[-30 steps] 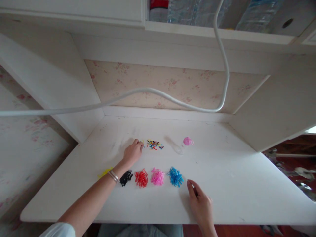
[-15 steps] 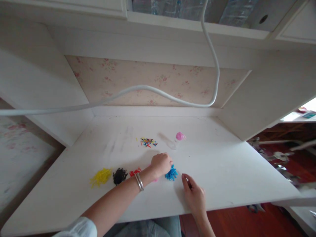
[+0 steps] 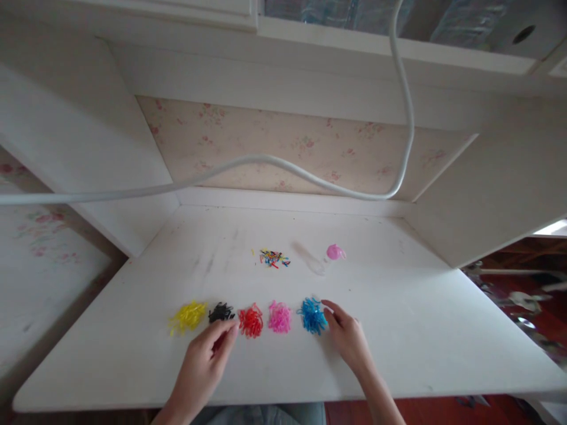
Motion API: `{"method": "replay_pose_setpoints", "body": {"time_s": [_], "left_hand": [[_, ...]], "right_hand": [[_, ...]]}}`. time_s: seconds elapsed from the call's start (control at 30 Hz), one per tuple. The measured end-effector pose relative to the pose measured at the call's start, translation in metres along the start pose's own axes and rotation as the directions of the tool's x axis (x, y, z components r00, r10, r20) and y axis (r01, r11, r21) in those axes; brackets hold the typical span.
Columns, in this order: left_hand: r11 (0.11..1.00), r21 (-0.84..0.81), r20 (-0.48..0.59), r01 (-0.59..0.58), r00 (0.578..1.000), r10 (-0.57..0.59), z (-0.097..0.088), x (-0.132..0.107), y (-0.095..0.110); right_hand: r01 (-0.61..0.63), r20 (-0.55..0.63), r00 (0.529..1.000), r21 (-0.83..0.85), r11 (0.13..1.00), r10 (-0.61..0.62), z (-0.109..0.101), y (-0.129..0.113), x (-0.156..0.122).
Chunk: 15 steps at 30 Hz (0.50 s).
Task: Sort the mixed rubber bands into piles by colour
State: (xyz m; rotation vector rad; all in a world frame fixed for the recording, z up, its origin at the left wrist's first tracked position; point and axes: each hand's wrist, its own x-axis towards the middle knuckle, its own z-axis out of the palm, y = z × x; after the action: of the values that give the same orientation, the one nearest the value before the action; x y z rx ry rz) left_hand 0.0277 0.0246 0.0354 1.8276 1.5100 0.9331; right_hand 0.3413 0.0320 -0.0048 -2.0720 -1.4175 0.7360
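Note:
Five small heaps of tiny bands lie in a row on the white desk: yellow, black, red, pink and blue. My left hand rests flat just in front of the black and red heaps, fingers stretched out, holding nothing. Over on the other side, my right hand lies with its fingertips touching the blue heap's right edge, fingers extended. Further back sits a small mixed-colour pile.
A clear little bottle with a pink cap lies right of the mixed pile. A white cable hangs across the alcove above the desk. White side panels close in left and right. Bottles stand on the shelf overhead.
My left hand has pulled back from the blue heap to the desk in front of the black and red heaps. My right hand has slid forward to touch the blue heap.

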Motion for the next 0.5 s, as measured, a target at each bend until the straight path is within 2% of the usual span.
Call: {"method": "replay_pose_setpoints", "body": {"time_s": [0.1,0.23,0.37,0.5], "left_hand": [[0.997,0.073,-0.123,0.032,0.992,-0.023,-0.01,-0.026,-0.035],[0.988,0.153,-0.181,-0.014,0.983,0.042,-0.027,-0.035,-0.069],[0.983,0.177,-0.269,0.04,0.963,0.009,-0.035,-0.031,-0.083],[0.979,0.204,-0.313,0.019,0.949,0.047,-0.03,-0.028,-0.083]], "right_hand": [[0.026,0.084,0.996,-0.114,0.993,-0.017,-0.001,-0.008,0.015],[0.067,0.169,0.985,-0.158,0.985,-0.04,-0.001,-0.005,0.024],[0.054,0.101,0.994,-0.125,0.991,-0.041,-0.002,-0.005,0.024],[0.089,0.037,0.996,-0.137,0.986,-0.085,0.003,-0.027,0.028]]}}
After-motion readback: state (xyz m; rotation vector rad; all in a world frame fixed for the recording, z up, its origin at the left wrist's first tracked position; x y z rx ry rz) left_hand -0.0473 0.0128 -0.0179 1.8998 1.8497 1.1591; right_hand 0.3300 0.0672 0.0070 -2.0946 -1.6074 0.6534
